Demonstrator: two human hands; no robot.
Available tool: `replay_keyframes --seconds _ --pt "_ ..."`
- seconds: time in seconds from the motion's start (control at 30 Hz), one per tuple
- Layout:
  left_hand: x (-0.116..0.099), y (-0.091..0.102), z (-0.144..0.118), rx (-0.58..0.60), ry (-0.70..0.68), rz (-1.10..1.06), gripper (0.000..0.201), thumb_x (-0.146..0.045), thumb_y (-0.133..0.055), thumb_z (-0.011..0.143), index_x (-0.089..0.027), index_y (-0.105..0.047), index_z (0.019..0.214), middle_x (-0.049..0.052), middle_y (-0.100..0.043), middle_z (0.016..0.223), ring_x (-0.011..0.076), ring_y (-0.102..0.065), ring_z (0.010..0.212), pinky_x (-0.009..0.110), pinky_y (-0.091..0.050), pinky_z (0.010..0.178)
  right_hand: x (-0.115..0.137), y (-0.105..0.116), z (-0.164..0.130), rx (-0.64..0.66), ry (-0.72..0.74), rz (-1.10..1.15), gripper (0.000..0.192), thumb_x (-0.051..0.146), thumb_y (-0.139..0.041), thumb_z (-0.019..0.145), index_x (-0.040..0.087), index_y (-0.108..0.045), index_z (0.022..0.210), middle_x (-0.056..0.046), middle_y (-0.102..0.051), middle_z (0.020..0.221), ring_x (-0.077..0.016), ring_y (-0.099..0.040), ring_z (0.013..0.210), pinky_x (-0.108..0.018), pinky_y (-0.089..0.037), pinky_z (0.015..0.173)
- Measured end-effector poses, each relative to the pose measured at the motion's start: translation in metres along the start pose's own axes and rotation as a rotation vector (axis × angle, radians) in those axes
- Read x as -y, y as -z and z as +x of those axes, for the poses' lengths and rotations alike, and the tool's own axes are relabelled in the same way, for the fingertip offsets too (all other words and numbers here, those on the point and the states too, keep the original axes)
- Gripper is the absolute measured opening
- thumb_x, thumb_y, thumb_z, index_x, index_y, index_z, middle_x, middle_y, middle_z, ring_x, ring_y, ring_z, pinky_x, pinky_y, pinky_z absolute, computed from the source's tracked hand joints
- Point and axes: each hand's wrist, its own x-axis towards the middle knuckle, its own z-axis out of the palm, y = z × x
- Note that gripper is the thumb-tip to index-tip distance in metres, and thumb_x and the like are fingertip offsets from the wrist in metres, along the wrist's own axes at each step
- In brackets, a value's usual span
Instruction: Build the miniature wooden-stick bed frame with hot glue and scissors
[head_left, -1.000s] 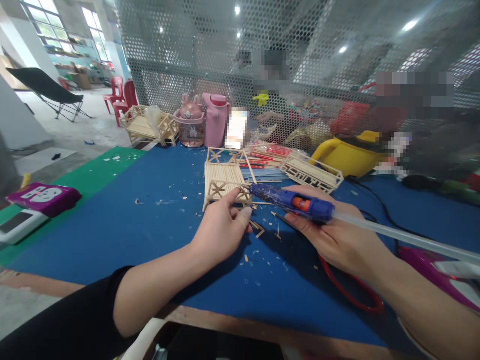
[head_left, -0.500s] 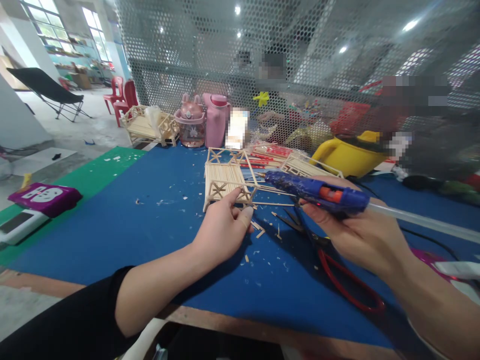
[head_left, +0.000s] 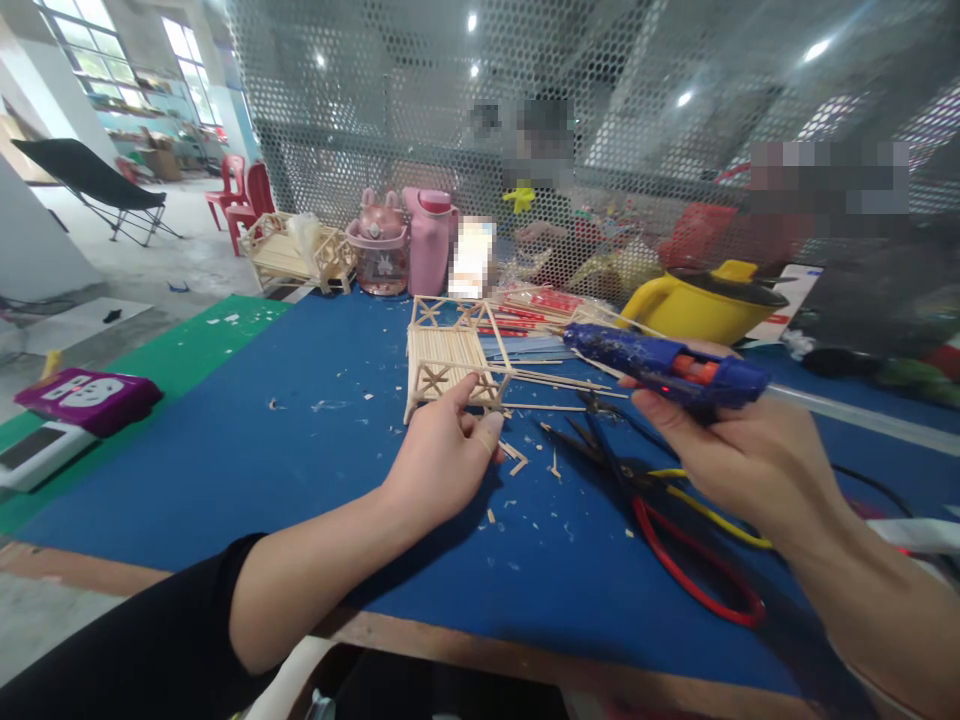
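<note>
At the centre of the frame, a pale wooden-stick model with a slatted floor and crossed railings (head_left: 448, 347) stands under the left hand (head_left: 439, 455), whose fingers touch its near railing, though whether they pinch or merely steady it I cannot tell. The right hand (head_left: 739, 450) is wrapped around a scuffed blue plastic glue gun (head_left: 630, 358) right of centre; a careless swing could snag the thin railings or burn the left fingers if the nozzle is hot. The nozzle tip blends into loose sticks behind, the right hand hides the gun's grip, and the right forearm is cut off at the right edge.
</note>
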Motion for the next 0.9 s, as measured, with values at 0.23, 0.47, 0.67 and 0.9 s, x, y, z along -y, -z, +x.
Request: replay_keyframes --seconds 0.23,0.47,0.67,0.9 --pt "-0.002 0.001 -0.003 -0.003 0.042 -0.032 0.063 -0.032 -0.049 0.086 -0.014 -0.030 0.143 -0.003 -0.063 0.059 0.0094 -0.050 0.045 0.023 -0.041 0.051 -0.046 0.009 0.023 0.028 -0.341 -0.265 0.038 0.047 -0.049 0.082 0.016 -0.069 0.095 -0.015 -0.070 0.088 -0.0318 -0.064 0.092 -0.040 -0.049 0.076" --pt "-0.004 0.014 -0.027 -0.069 -0.069 0.162 0.037 -0.034 -0.050 0.086 -0.020 -0.047 0.120 -0.004 -0.060 0.064 0.0115 -0.054 0.057 0.024 -0.043 0.057 -0.102 0.011 0.037 0.220 -0.381 -0.406 0.038 0.038 -0.050 0.081 0.011 -0.062 0.105 -0.020 -0.069 0.093 -0.0298 -0.065 0.084 -0.034 -0.047 0.065" --pt "-0.020 0.059 0.003 -0.351 -0.421 0.340 0.036 -0.035 -0.062 0.079 -0.021 -0.050 0.110 0.003 -0.059 0.097 0.0159 -0.056 0.085 0.030 -0.046 0.079 -0.124 0.006 0.053 0.332 -0.295 -0.464 0.040 0.038 -0.047 0.082 0.013 -0.057 0.111 -0.016 -0.070 0.095 -0.0291 -0.065 0.082 -0.034 -0.047 0.064" --pt "-0.017 0.080 0.056 0.178 -0.394 0.217 0.045 -0.040 -0.059 0.081 -0.016 -0.050 0.118 0.009 -0.060 0.104 0.0196 -0.058 0.098 0.038 -0.044 0.090 -0.135 -0.028 0.074 0.432 -0.290 -0.578 0.039 0.038 -0.043 0.087 0.011 -0.060 0.110 -0.021 -0.067 0.103 -0.0313 -0.063 0.089 -0.038 -0.044 0.068"
